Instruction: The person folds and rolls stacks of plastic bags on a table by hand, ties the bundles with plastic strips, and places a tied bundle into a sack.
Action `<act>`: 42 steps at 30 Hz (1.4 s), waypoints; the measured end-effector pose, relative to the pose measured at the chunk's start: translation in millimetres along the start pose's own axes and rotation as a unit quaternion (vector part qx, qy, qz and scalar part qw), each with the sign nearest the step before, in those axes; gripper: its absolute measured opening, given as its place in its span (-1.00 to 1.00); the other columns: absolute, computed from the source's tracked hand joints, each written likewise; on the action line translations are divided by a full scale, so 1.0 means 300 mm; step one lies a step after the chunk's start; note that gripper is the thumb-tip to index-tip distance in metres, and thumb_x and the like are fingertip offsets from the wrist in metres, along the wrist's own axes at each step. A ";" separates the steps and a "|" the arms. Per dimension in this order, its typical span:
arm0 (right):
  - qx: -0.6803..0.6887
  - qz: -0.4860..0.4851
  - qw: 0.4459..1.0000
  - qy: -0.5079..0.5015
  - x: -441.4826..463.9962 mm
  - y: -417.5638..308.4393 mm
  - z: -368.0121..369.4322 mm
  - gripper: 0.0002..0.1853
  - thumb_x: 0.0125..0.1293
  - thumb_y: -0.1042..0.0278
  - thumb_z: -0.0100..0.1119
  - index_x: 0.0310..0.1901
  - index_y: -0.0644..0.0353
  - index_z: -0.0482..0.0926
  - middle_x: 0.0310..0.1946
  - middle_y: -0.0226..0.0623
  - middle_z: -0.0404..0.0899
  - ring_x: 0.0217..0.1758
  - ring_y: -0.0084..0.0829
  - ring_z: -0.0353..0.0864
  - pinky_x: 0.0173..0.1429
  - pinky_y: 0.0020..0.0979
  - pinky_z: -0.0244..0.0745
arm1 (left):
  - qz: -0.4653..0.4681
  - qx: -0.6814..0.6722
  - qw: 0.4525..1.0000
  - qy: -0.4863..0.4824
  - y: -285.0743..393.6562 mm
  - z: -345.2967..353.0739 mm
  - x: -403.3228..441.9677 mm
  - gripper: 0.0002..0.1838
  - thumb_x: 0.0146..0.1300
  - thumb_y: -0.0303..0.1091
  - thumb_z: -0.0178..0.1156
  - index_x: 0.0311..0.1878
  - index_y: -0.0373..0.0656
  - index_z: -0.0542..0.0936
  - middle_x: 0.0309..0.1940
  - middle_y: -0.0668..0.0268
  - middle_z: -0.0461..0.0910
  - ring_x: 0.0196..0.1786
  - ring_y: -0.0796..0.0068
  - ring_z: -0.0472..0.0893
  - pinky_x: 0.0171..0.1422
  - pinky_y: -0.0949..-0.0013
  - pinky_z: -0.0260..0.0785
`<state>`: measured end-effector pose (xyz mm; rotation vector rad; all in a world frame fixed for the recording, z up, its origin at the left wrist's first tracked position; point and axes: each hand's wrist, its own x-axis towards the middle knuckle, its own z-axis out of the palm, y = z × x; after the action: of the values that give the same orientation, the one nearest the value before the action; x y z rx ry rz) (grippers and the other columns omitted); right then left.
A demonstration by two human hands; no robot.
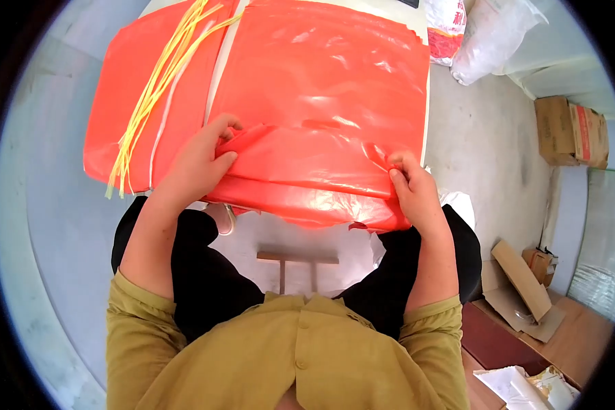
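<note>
A stack of thin, glossy red plastic sheets (321, 89) lies on the table, its near edge hanging over the front in loose folds. My right hand (415, 188) pinches the top sheet near its right front corner, thumb against fingers. At the left front corner, my left hand (205, 160) is curled around a raised fold of the same sheet, with a gap showing between thumb and forefinger. Just left of that hand, a bundle of yellow strips (158, 96) and a thin white strip (173, 102) lie across a second red plastic stack (126, 89).
The pale table edge (427, 116) shows along the right. White sacks (493, 37) stand beyond it. Cardboard boxes (570, 132) sit by the right wall, with an opened carton (523, 280) lower down. Under the table is a T-shaped bar (297, 258) between my legs.
</note>
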<state>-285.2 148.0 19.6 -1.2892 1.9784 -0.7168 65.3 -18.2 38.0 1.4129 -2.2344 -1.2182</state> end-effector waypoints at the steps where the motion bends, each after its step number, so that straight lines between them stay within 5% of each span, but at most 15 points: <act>1: 0.005 -0.025 1.000 0.006 0.003 0.020 0.009 -0.73 0.51 0.38 0.20 0.15 0.25 0.55 -0.19 -0.06 0.69 -0.02 0.00 0.71 0.15 -0.23 0.58 | 0.014 -0.029 0.999 0.001 -0.024 0.002 -0.001 -0.69 0.38 -0.52 0.26 0.17 -0.17 0.55 0.00 0.16 0.57 0.13 0.21 0.62 0.25 0.27 0.48; 2: 0.010 -0.051 0.999 0.012 0.006 0.034 0.014 -0.76 0.51 0.37 0.20 0.11 0.25 0.58 -0.20 -0.06 0.68 -0.01 0.01 0.70 0.15 -0.23 0.58 | 0.021 -0.018 1.000 0.010 -0.040 0.010 0.003 -0.71 0.38 -0.53 0.25 0.15 -0.17 0.56 0.00 0.16 0.57 0.14 0.21 0.62 0.26 0.28 0.48; 5: 0.004 -0.051 0.998 0.028 0.017 0.043 0.015 -0.81 0.47 0.44 0.28 0.03 0.29 0.64 -0.03 -0.25 0.64 0.04 -0.38 0.64 0.21 -0.38 0.52 | 0.031 0.025 0.999 0.028 -0.057 0.016 0.009 -0.75 0.37 -0.53 0.27 0.09 -0.17 0.59 0.03 0.17 0.56 0.17 0.20 0.61 0.28 0.28 0.47; 8: -0.098 -0.169 0.981 0.005 -0.017 0.012 -0.028 -0.57 0.35 0.33 0.39 0.22 0.19 0.62 0.24 -0.07 0.54 0.13 -0.01 0.69 0.22 -0.20 0.58 | 0.037 0.088 0.995 0.026 -0.008 0.016 -0.002 -0.71 0.28 -0.47 0.37 0.06 -0.17 0.61 0.11 0.18 0.53 0.19 0.16 0.61 0.29 0.23 0.49; 13: -0.204 -0.126 0.971 -0.008 -0.059 -0.037 -0.033 -0.39 0.20 0.43 0.41 0.34 0.02 0.59 0.37 -0.13 0.43 0.13 0.01 0.68 0.18 -0.12 0.62 | 0.056 0.180 0.982 0.018 0.060 0.016 -0.060 -0.54 0.09 -0.46 0.47 0.10 -0.13 0.62 0.28 0.15 0.46 0.22 0.02 0.62 0.24 0.08 0.56; 20: -0.319 -0.158 0.934 0.035 -0.051 -0.033 -0.050 -0.34 0.14 0.63 0.26 0.34 -0.05 0.61 0.37 -0.18 0.46 0.15 0.01 0.67 0.19 -0.09 0.63 | 0.155 0.266 0.948 0.086 -0.007 0.030 -0.053 -0.42 0.01 -0.65 0.29 0.18 -0.05 0.68 0.37 0.12 0.47 0.17 -0.06 0.64 0.18 0.02 0.60; 25: -0.163 -0.262 0.947 0.086 -0.040 0.014 -0.128 -0.47 0.17 0.63 0.30 0.21 0.04 0.70 0.22 -0.16 0.64 0.15 -0.08 0.67 0.23 -0.16 0.61 | 0.277 0.277 0.900 0.191 -0.024 -0.017 -0.050 -0.56 0.10 -0.64 0.32 0.09 -0.13 0.72 0.20 0.14 0.62 0.13 0.06 0.66 0.23 0.13 0.55; 26: -0.112 -0.275 0.951 0.084 -0.035 0.027 -0.144 -0.51 0.19 0.62 0.32 0.18 0.07 0.72 0.18 -0.16 0.68 0.14 -0.11 0.68 0.23 -0.18 0.60 | 0.250 0.177 0.939 0.156 -0.039 -0.035 -0.049 -0.62 0.17 -0.61 0.32 0.08 -0.15 0.71 0.14 0.19 0.65 0.10 0.16 0.66 0.22 0.19 0.53; 27: 0.038 -0.155 0.986 0.056 -0.052 0.016 -0.157 -0.72 0.30 0.58 0.34 0.05 0.23 0.74 0.08 -0.16 0.74 0.09 -0.31 0.69 0.19 -0.29 0.59 | 0.218 0.074 0.966 0.119 -0.060 -0.057 -0.045 -0.69 0.25 -0.59 0.31 0.07 -0.18 0.70 0.07 0.23 0.67 0.07 0.26 0.66 0.21 0.24 0.51; 30: 0.248 0.035 0.968 0.021 0.009 0.075 -0.173 -0.85 0.40 0.54 0.32 -0.04 0.33 0.70 0.01 -0.23 0.73 0.00 -0.47 0.69 0.11 -0.38 0.59 | 0.063 -0.196 0.977 0.062 -0.079 -0.063 -0.007 -0.86 0.48 -0.47 0.23 0.03 -0.25 0.64 -0.06 0.35 0.68 0.00 0.54 0.62 0.15 0.39 0.46; 31: 0.266 0.035 0.963 0.036 0.034 0.076 -0.162 -0.81 0.44 0.51 0.31 0.02 0.36 0.62 -0.09 -0.29 0.71 -0.11 -0.54 0.68 0.02 -0.42 0.60 | 0.002 -0.277 0.959 0.052 -0.080 -0.058 0.013 -0.87 0.55 -0.42 0.19 0.02 -0.26 0.62 -0.10 0.39 0.67 -0.02 0.62 0.59 0.13 0.43 0.44; 35: 0.281 0.040 0.947 0.152 0.116 0.043 -0.078 -0.65 0.53 0.51 0.20 0.28 0.27 0.46 -0.11 -0.28 0.71 -0.12 -0.55 0.65 0.00 -0.45 0.58 | 0.032 -0.234 0.965 0.116 -0.074 0.000 0.115 -0.81 0.65 -0.31 0.10 0.03 -0.23 0.59 -0.12 0.46 0.63 -0.07 0.73 0.54 0.04 0.50 0.42; 42: 0.218 0.001 0.963 0.160 0.186 0.116 -0.045 -0.76 0.59 0.53 0.06 0.17 0.34 0.61 -0.03 -0.33 0.72 0.09 -0.56 0.62 0.22 -0.44 0.51 | -0.013 -0.203 0.962 0.184 -0.129 0.057 0.226 -0.80 0.61 -0.28 0.14 0.03 -0.24 0.59 -0.25 0.36 0.63 -0.17 0.66 0.56 -0.05 0.43 0.44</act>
<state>-331.8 110.2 -10.4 -0.9484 1.9104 -1.3442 45.5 -73.0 -16.8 1.3690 -1.6145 -1.2142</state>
